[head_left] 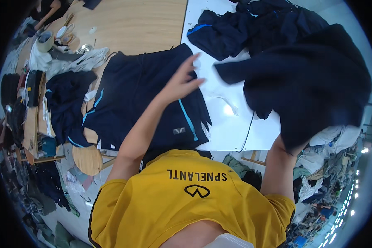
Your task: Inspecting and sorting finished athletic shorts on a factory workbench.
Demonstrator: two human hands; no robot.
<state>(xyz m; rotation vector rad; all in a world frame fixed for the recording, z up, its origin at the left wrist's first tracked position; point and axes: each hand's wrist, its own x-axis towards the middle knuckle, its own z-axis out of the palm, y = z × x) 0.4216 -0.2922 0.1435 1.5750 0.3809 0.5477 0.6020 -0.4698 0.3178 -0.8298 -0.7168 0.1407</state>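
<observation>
Navy shorts with light-blue side stripes (132, 91) lie spread flat on the table in front of me, their waist edge away from me. Over their right part hovers my left hand (182, 82), open, fingers apart and slightly blurred, with nothing in it. On the right, a navy garment (314, 78) is lifted off the white tabletop and blurred by motion. It drapes over my right hand, so only the wrist (288, 145) shows below the cloth. My right hand holds the garment up from underneath; its fingers are hidden.
More dark garments (223, 35) are heaped at the far right of the white tabletop (219, 120). Another dark garment (68, 103), white cloth (87, 60) and a tape roll (44, 41) lie left. A round wooden stool (87, 160) stands below. Someone's arm (49, 14) shows far left.
</observation>
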